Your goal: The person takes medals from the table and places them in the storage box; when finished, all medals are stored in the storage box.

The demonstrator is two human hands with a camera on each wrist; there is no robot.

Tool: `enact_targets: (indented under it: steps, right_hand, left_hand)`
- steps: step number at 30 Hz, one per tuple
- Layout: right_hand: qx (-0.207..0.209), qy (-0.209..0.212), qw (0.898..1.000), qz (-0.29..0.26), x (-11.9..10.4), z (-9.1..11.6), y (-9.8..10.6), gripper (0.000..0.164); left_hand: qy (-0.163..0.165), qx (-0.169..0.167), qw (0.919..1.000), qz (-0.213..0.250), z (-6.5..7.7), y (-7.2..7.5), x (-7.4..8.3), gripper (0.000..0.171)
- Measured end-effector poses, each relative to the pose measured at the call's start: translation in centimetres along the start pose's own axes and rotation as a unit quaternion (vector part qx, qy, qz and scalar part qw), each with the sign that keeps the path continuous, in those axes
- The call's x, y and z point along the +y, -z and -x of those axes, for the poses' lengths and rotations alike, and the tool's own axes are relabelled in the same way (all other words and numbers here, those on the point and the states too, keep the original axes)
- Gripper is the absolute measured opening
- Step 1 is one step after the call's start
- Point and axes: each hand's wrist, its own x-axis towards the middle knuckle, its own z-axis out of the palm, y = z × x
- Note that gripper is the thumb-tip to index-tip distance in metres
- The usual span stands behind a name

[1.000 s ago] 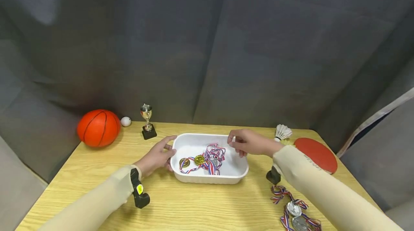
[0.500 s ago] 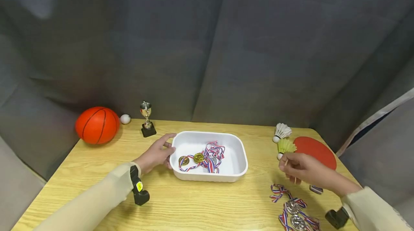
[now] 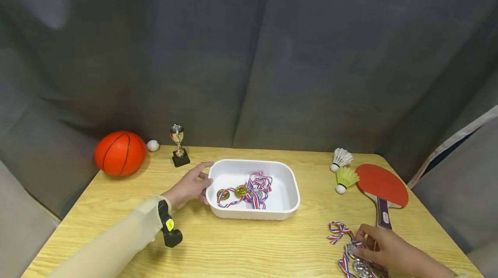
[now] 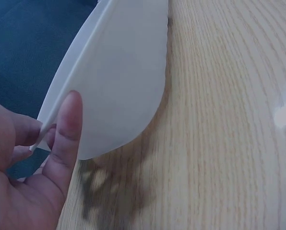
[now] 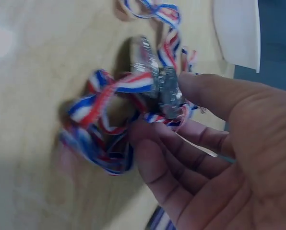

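In the head view my left hand (image 3: 190, 186) holds the left end of a white plastic tray (image 3: 288, 213). The left wrist view shows its thumb (image 4: 69, 124) along the tray's outer wall and the fingers at the rim. Inside the tray lie gold medals (image 3: 241, 190) and a silver one on red, white and blue ribbons. At the front right my right hand (image 3: 389, 250) is over silver medals (image 3: 362, 268) with striped ribbons. In the right wrist view it has a silver medal (image 5: 169, 93) between thumb and curled fingers; a ribbon (image 5: 90, 108) hangs in loops beside it.
A red table tennis bat (image 3: 381, 185) lies on the right, its handle close to my right hand. White (image 3: 342, 157) and yellow (image 3: 347, 177) shuttlecocks lie beside it. At the back left are an orange basketball (image 3: 120, 153), a white ball (image 3: 153, 145) and a small trophy cup (image 3: 177, 135).
My right hand has moved from above the tray's right end, past the shuttlecocks, down to the silver medals and taken hold of one. My left hand stays on the tray.
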Motion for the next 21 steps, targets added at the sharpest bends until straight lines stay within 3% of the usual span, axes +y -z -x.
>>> enact_targets:
  steps: [7, 14, 18, 21]
  right_hand:
    - [-0.004, -0.006, 1.0, -0.001, 0.8, 0.1, -0.9, 0.03]
    - [0.01, 0.053, 0.999, 0.011, 1.2, 0.1, -0.9, 0.019]
    - [0.002, 0.042, 0.999, -0.035, 1.2, 0.5, -0.4, 0.012]
    - [-0.025, 0.057, 0.991, -0.119, 1.4, 1.0, 0.3, 0.01]
  left_hand:
    - [0.007, 0.002, 0.9999, 0.008, -0.2, -0.2, 0.0, 0.059]
    - [0.008, 0.005, 0.9999, 0.005, -0.1, -0.1, 0.0, 0.059]
    - [0.013, 0.008, 0.9999, 0.005, 0.0, 0.0, 0.1, 0.059]
    - [0.014, 0.009, 0.9998, 0.005, 0.0, 0.1, 0.2, 0.059]
